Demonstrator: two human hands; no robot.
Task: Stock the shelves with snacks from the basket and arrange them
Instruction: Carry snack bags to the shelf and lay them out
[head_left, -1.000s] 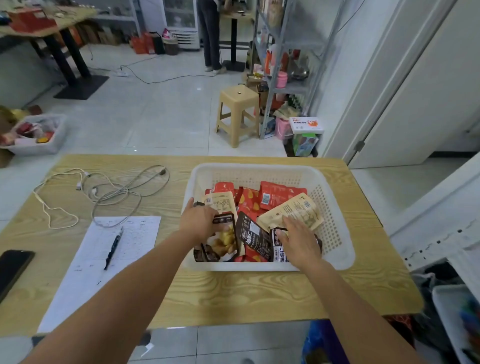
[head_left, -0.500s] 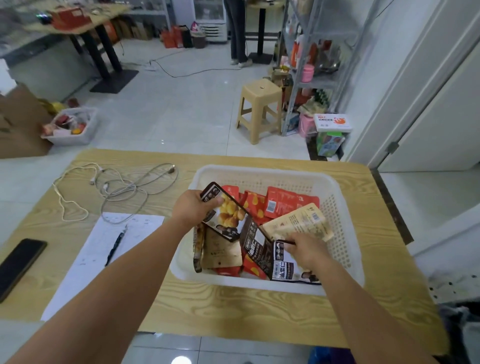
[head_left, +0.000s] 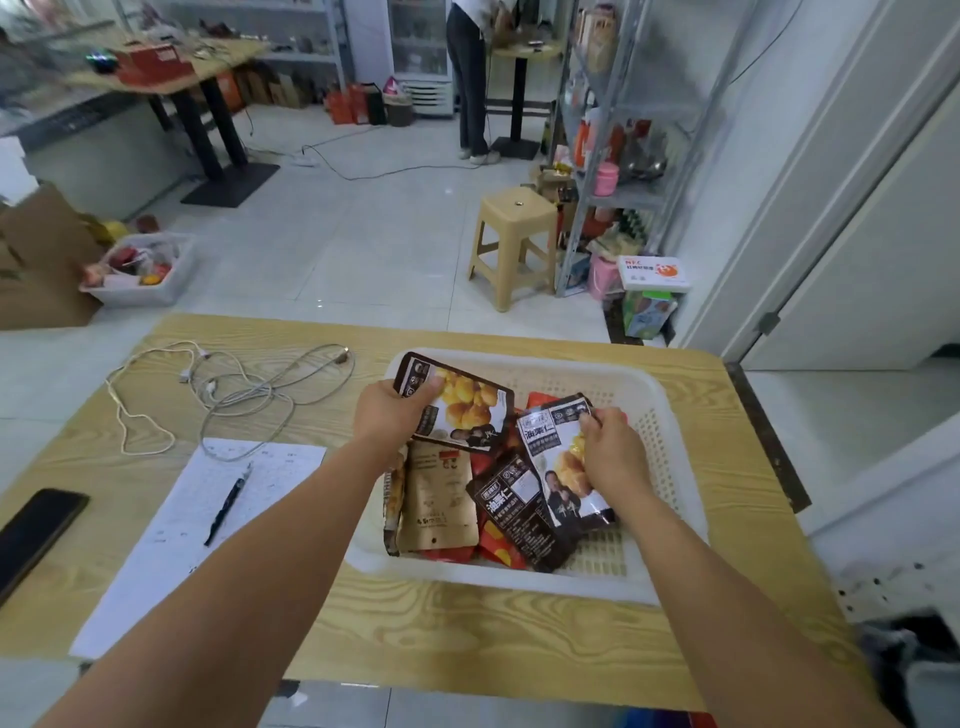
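Observation:
A white plastic basket (head_left: 670, 452) stands on the wooden table (head_left: 467, 634) and holds several snack packets. My left hand (head_left: 387, 415) grips a dark packet printed with yellow nuts (head_left: 467, 408), lifted above the basket's left side. My right hand (head_left: 608, 452) pinches a second dark packet of the same kind (head_left: 550, 457) by its upper edge, raised over the middle. Lying in the basket are a brown kraft packet (head_left: 441, 499), another dark packet (head_left: 519, 514) and red packets (head_left: 498, 545). A metal shelf rack (head_left: 628, 130) with goods stands beyond the table at the right.
On the table's left lie tangled white cables (head_left: 234, 389), a paper sheet (head_left: 208, 519) with a pen (head_left: 226, 504), and a black phone (head_left: 36, 530). A beige stool (head_left: 514, 244) stands before the rack. A person (head_left: 470, 78) stands far back. A bin (head_left: 140, 270) sits on the floor.
Both hands have lifted packets out of the basket: the left raised its dark packet higher, the right now holds a dark packet up. The tan packet it touched is gone from sight.

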